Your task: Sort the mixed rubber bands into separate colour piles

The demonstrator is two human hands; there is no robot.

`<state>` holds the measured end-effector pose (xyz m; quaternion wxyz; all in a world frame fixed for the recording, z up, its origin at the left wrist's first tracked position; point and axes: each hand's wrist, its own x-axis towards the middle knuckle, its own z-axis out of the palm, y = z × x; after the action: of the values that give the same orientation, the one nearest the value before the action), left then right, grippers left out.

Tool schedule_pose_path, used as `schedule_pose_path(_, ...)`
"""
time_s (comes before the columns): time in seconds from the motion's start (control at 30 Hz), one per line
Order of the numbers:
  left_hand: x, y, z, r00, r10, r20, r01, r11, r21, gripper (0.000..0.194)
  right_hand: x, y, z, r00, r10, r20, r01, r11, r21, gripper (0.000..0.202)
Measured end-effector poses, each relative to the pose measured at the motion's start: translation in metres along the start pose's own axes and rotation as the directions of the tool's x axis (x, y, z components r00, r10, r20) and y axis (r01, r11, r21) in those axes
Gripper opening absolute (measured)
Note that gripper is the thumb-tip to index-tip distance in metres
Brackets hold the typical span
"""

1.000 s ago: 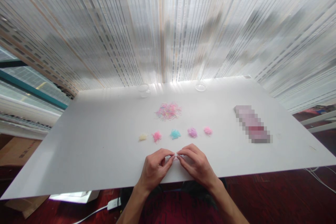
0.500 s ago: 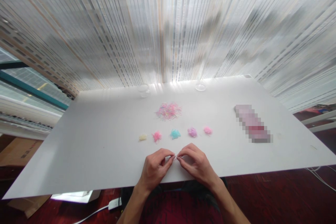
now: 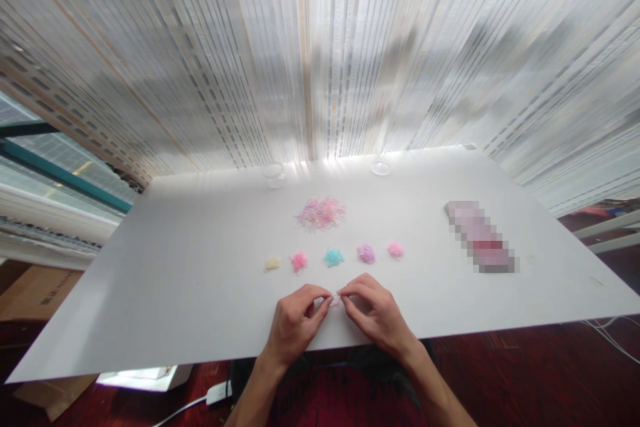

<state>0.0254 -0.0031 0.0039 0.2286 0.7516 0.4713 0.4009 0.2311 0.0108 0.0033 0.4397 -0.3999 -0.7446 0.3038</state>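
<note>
Over the near edge of the white table [image 3: 225,320], my left hand [image 3: 296,319] and my right hand [image 3: 373,310] face each other with thumb and forefinger pinched. A thin pale pink band [image 3: 335,302], looking like a small elastic band, spans the fingertips and hangs in a small curve between them. Just beyond the hands lies a row of small sorted piles: cream [image 3: 272,264], hot pink [image 3: 299,261], turquoise [image 3: 333,257], purple [image 3: 366,253] and light pink [image 3: 395,250]. Behind the row is a bigger mixed-colour heap [image 3: 321,213] of similar thin bands.
At the table's back edge stand a clear cup [image 3: 275,177] and a clear round lid or dish [image 3: 381,167]. A blurred-out pinkish oblong object [image 3: 477,233] lies to the right. White curtains [image 3: 320,80] hang behind. A power strip [image 3: 219,392] is below the table.
My fingertips have drawn slightly apart, and the pink band between them now shows as a hanging curve. The piles stay as they were.
</note>
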Motion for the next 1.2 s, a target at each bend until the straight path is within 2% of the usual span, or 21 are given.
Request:
schedule_pose_path(0.2,-0.0001,-0.0001,0.0007,1.000,-0.003,-0.017,0.003,1.000,-0.003,0.014,0.0016,-0.0035,-0.0009,0.998,0.011,-0.058,-0.012,1.000,-0.016,0.011)
schedule_pose_path(0.47,-0.0017,-0.0010,0.0006,1.000,-0.003,-0.015,0.002,1.000,-0.022,0.009,-0.0018,0.0004,0.0007,0.999,-0.012,-0.034,0.011,0.999,-0.033,0.013)
schedule_pose_path(0.97,-0.0029,-0.0001,0.0001,1.000,0.001,0.006,-0.001,1.000,-0.027,0.007,-0.0011,0.0003,0.0011,0.997,-0.041,-0.059,0.040,0.999,-0.020,0.010)
schedule_pose_path(1.2,0.0001,0.0044,-0.0007,1.000,0.026,0.001,-0.026,1.000,0.015,0.006,-0.0021,0.0004,0.0018,0.998,-0.041,-0.052,0.040,0.999,-0.027,0.011)
